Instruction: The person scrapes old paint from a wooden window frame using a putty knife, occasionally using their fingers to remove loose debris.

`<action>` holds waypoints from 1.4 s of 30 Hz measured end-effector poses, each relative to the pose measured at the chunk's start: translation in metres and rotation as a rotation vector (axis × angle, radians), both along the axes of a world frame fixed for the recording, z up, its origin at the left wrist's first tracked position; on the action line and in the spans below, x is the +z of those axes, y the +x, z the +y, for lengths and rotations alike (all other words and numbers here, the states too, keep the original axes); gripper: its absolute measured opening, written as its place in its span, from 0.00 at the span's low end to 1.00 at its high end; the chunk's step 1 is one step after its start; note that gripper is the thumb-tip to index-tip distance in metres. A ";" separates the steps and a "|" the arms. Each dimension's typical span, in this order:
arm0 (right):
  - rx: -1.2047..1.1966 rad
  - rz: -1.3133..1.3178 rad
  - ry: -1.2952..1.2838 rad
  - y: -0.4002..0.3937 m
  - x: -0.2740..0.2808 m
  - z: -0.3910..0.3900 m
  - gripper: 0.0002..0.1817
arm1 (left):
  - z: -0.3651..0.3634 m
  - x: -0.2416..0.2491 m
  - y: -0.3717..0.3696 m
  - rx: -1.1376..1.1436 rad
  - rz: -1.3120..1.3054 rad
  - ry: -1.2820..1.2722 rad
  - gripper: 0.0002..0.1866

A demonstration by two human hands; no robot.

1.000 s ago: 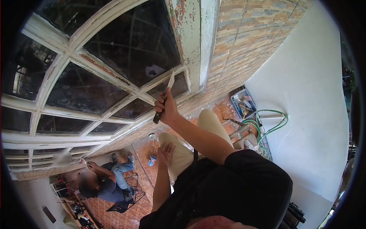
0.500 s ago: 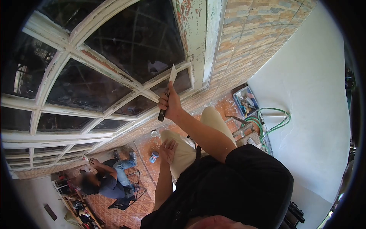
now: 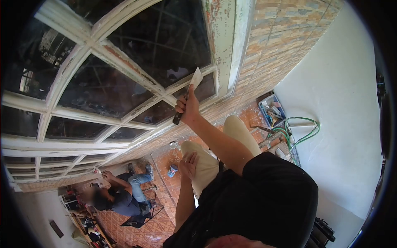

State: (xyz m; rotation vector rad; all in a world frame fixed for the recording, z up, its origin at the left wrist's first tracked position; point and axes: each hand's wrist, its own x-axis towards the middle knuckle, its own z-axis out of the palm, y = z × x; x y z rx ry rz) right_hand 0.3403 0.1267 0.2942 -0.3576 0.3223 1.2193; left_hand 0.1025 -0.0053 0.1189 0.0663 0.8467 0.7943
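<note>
My right hand [image 3: 189,108] is closed round the dark handle of a scraper [image 3: 196,79], its pale flat blade pointing up beside the window frame [image 3: 165,97]. White paint on the frame is worn and flaking, with reddish patches showing. Whether the blade touches the wood cannot be made out. My left hand [image 3: 188,165] lies with its fingers spread on my knee in light trousers, holding nothing.
A blue bin of tools [image 3: 272,110] and a green hose [image 3: 304,136] lie by the white wall at right. A can [image 3: 172,170] stands on the tiled floor. At lower left a person [image 3: 126,198] sits on a folding chair, facing the window.
The whole view has shifted, with the window and floor now further right. The scraper blade has tilted to the right and shows more of its flat face. My left hand remains on my knee.
</note>
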 end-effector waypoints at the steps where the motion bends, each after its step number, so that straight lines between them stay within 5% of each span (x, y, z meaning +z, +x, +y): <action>1: 0.023 -0.045 -0.020 0.002 -0.005 -0.007 0.25 | 0.000 -0.001 -0.001 -0.021 0.012 0.017 0.29; 10: 0.177 -0.343 0.062 0.008 -0.013 -0.050 0.04 | 0.005 0.002 0.011 0.007 -0.118 -0.022 0.37; 17: 0.108 -0.168 -0.125 0.016 -0.039 -0.034 0.06 | 0.007 0.000 0.009 0.006 -0.060 -0.024 0.36; 20: -0.105 -0.245 -0.297 0.014 -0.018 -0.028 0.13 | 0.010 0.001 0.013 -0.056 0.004 -0.004 0.35; 29: 0.036 -0.125 -0.007 0.011 -0.020 -0.019 0.21 | 0.009 0.000 0.014 -0.053 0.029 -0.001 0.35; 42: 0.142 0.037 0.003 0.016 -0.006 -0.015 0.22 | 0.008 0.003 0.018 -0.061 0.068 0.008 0.34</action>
